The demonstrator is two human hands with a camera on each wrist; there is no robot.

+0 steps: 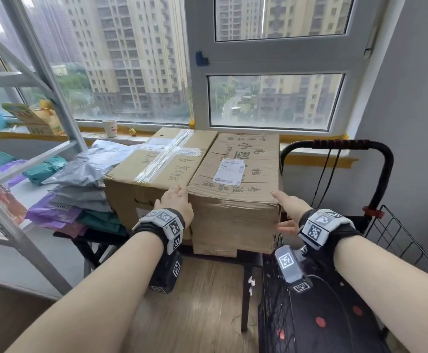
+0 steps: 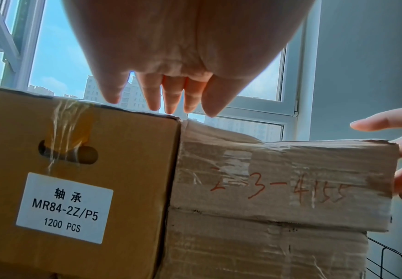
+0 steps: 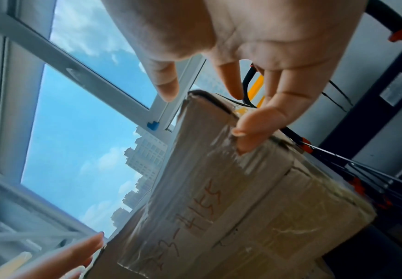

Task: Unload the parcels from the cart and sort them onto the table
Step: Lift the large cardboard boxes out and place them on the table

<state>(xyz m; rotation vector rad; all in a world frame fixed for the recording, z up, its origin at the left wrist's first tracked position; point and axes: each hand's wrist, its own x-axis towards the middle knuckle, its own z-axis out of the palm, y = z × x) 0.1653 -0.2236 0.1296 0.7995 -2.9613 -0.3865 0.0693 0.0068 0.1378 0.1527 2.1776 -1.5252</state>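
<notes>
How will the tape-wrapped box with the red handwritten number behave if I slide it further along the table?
The tape-wrapped box probably slides easily but is slick to grip: glossy film covers it. Creased, dented walls suggest soft cardboard that may buckle. It sits flush against the labelled box, so leftward pushes likely shove both.

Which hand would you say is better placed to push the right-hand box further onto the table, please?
Probably the right hand: its fingers already wrap the right-hand box's free near corner. The left hand lies flat over the seam with the taped box.
</notes>
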